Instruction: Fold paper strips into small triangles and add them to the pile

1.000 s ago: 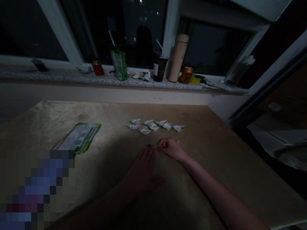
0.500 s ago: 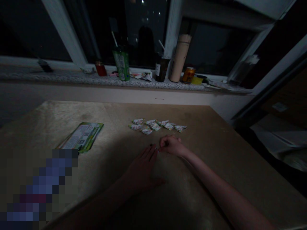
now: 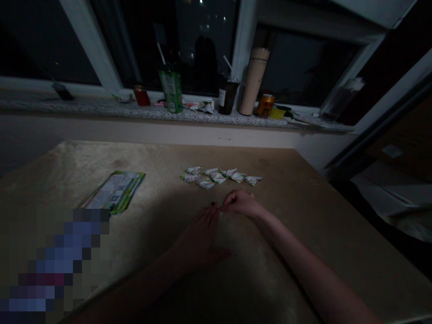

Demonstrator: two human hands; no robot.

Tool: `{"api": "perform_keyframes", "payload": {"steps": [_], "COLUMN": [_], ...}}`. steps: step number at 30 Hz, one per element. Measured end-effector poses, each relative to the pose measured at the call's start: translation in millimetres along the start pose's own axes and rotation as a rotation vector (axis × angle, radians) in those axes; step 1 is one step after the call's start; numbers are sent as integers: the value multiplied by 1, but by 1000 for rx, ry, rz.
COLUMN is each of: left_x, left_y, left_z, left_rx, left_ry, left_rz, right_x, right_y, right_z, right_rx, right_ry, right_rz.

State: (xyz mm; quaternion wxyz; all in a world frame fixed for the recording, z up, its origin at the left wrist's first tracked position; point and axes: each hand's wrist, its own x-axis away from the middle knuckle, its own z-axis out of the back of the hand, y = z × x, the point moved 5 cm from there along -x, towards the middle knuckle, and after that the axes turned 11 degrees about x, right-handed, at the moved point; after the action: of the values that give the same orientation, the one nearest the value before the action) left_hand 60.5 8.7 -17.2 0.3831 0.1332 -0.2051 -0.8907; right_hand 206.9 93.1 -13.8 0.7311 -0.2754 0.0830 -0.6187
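My left hand [image 3: 199, 236] lies flat on the table [image 3: 162, 157], fingers stretched forward and thumb out to the right. Just past its fingertips, my right hand [image 3: 241, 202] is closed in a pinch close to the tabletop. A small whitish thing [image 3: 221, 210] shows between the two hands; it is too dark and small to name, and most of it is hidden. Beyond the hands, several small wrapped packets [image 3: 218, 178], white and green, lie in two loose rows. To the left rests a green and white printed pouch [image 3: 121, 191].
Along the granite windowsill [image 3: 199, 118] stand a green cup [image 3: 171, 92], a dark cup [image 3: 227, 96] with a straw, a tall beige flask [image 3: 254, 81], an orange can [image 3: 265, 105] and a red jar [image 3: 141, 96]. A pixelated patch covers the lower left.
My right hand has shifted slightly left, its fingertips nearer to the left hand's. The packets and pouch stay in place.
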Motion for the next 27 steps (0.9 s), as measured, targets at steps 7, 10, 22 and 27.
{"api": "perform_keyframes", "payload": {"steps": [7, 10, 22, 27], "left_x": [-1, 0, 0, -3], "left_y": [1, -1, -8, -8], "left_z": [5, 8, 17, 17], "left_rx": [-33, -52, -175, -204], "left_ry": [10, 15, -28, -37], "left_rz": [-23, -6, 57, 36], "right_x": [-6, -11, -12, -10], "right_y": [-2, -5, -4, -9], "right_z": [0, 2, 1, -1], "right_rx": [72, 94, 70, 73], "right_ry": [-20, -53, -90, -47], "right_rz": [-5, 41, 61, 58]}}
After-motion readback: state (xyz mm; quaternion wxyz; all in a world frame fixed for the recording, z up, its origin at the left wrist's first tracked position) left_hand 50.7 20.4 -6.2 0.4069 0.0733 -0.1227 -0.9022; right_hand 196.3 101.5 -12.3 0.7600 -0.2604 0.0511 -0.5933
